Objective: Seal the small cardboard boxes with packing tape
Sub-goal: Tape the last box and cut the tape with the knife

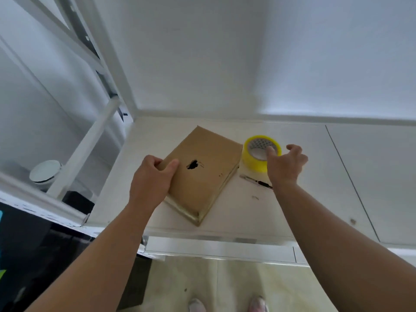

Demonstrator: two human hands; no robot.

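A flat brown cardboard box (202, 174) lies at an angle on the white counter (258, 212), with a dark torn hole in its top face. My left hand (153, 176) grips the box's left edge, thumb on top and fingers curled round the side. A yellow roll of packing tape (252, 159) lies flat just right of the box. My right hand (284, 164) hovers over the roll's near right side with fingers spread and loosely bent, holding nothing; whether it touches the roll is unclear.
A slim dark-tipped tool like a pen or cutter (254, 183) lies on the counter in front of the tape. White walls close off the back. A white shelf frame (90, 136) stands at left with a round white dish (46, 171) behind it.
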